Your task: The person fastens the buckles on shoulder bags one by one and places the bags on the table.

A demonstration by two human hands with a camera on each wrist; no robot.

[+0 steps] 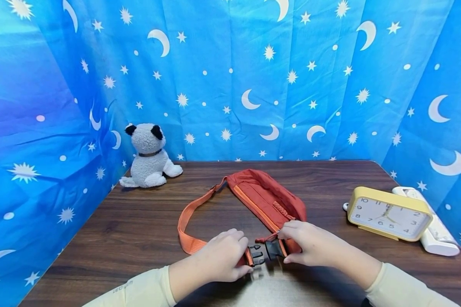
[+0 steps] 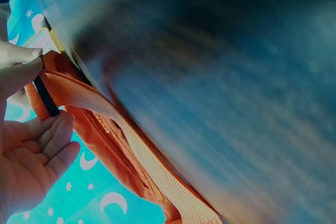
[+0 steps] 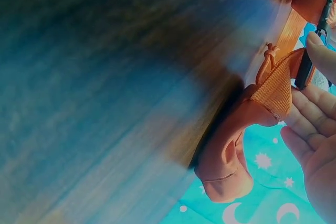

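Observation:
A red waist bag (image 1: pixel 266 192) with an orange zip lies on the table, its orange strap (image 1: pixel 185 219) looping out to the left. My left hand (image 1: pixel 220 256) pinches the strap end at the black pronged buckle half (image 1: pixel 256 255). Between the thumb and fingers of my right hand (image 1: pixel 316 246) is the black socket half (image 1: pixel 273 250), at the bag's near end. Both halves face each other, close together; a thin gap seems to separate them. In the right wrist view, the socket half (image 3: pixel 305 69) sits between thumb and fingertips, beside the bag's orange mesh-like webbing (image 3: pixel 275 95).
A white plush dog (image 1: pixel 147 155) with black ears sits at the back left of the dark wooden table (image 1: pixel 138 221). To the right stand a yellow alarm clock (image 1: pixel 389 213) and, behind it, a white device (image 1: pixel 439 236). Blue star-and-moon cloth (image 1: pixel 215 55) surrounds the table.

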